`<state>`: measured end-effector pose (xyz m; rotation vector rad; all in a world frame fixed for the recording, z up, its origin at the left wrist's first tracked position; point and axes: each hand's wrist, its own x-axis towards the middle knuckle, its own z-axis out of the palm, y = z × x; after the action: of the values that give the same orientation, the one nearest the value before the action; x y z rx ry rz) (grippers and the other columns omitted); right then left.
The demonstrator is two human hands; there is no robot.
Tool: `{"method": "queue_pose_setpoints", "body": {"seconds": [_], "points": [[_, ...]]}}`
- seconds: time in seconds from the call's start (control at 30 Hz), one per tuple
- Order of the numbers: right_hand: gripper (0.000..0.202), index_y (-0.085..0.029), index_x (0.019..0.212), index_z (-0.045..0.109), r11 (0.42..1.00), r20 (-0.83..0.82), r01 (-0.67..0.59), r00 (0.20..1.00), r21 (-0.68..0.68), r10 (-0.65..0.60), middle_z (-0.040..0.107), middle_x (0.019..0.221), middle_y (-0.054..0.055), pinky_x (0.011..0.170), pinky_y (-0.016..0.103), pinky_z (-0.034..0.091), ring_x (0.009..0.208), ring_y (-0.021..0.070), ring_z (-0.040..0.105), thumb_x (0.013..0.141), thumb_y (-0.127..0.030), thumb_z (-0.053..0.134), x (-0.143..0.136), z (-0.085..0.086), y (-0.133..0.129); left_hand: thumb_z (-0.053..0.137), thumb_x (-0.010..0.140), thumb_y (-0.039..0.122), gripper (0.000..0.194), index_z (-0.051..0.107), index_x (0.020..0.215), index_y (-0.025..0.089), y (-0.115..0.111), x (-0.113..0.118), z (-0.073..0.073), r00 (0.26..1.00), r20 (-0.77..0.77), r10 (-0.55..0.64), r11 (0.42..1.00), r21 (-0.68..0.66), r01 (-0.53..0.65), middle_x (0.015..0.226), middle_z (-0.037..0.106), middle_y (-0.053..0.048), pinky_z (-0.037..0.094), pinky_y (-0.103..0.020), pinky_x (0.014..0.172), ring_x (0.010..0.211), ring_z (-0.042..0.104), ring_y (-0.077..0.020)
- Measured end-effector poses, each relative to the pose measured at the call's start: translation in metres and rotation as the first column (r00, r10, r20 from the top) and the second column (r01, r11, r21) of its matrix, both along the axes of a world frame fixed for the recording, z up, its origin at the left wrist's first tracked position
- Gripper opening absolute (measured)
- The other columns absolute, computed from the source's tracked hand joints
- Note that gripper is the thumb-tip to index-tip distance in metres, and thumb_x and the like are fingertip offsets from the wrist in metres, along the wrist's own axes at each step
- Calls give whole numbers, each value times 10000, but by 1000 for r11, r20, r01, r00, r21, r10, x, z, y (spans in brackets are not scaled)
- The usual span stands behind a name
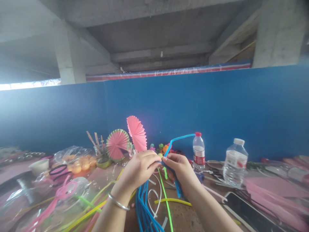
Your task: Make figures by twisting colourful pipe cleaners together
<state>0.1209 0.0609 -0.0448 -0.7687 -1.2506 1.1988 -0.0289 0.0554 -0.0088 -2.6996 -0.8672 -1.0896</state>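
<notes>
My left hand (142,166), with a silver bangle on the wrist, is closed, its fingertips pinching blue pipe cleaners at the point where both hands meet. My right hand (180,169) is shut on the blue pipe cleaner (169,146), one length of which rises from the fingers and bends off to the right. Blue ends also hang below the right palm. A bundle of blue pipe cleaners (146,206) trails down beneath my left hand to the near edge. Between my hands runs a bright green pipe cleaner (167,203). The exact crossing of the stems is hidden by my fingers.
Pink pleated paper fans (137,132) stand behind my left hand. Two plastic bottles, one red-capped (199,154) and one white-capped (236,164), stand at right. A phone (248,212) lies nearer. Yellow stems (84,217), orange balls (84,164) and plastic wrap crowd the left. A blue partition (181,103) rises behind.
</notes>
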Motion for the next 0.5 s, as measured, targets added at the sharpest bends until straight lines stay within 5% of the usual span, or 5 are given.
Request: {"method": "queue_pose_setpoints", "body": {"seconds": [0.4,0.5], "points": [[156,-170,668,542,994,123,70,989,82,-80,450,374,-78,336,183,297,302,67,379,694,-318,586,1,7,-4,475,788,68,129,543,788,178,2,5,-3,986,118,114,993,-53,-108,761,557,6,384,-211,640,719,525,-109],[139,-173,684,574,965,159,169,966,201,-203,537,502,-39,434,208,377,441,104,491,704,-310,582,2,4,-2,475,778,45,152,544,791,179,3,6,-4,987,108,118,993,-39,-115,769,559,6,388,-210,660,736,530,-111]]}}
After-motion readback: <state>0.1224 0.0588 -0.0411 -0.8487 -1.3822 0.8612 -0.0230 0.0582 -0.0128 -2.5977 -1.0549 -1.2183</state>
